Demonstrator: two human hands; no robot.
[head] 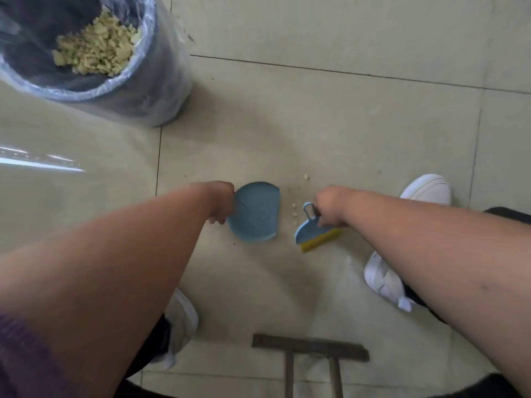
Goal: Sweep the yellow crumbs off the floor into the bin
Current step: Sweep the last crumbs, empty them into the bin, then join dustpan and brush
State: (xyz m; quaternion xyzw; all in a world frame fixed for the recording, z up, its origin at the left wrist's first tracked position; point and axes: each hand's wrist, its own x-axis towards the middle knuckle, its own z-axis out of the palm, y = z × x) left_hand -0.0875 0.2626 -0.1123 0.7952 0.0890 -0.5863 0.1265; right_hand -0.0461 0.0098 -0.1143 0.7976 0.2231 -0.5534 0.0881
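My left hand (219,201) grips the left edge of a small blue dustpan (255,212) that lies flat on the tiled floor. My right hand (330,206) grips the handle of a small blue brush (309,226) with yellow bristles, held just right of the pan. A few yellow crumbs (294,214) lie on the floor in the gap between pan and brush, and one more crumb (306,176) sits farther off. At the top left stands the bin (161,90), lined with a clear bag, with a heap of yellow crumbs inside.
My white shoes (425,191) stand to the right of the brush and below both arms. A wooden stool frame (310,347) lies on the floor near the bottom edge. Pale floor tiles (344,124) stretch between the bin and my hands.
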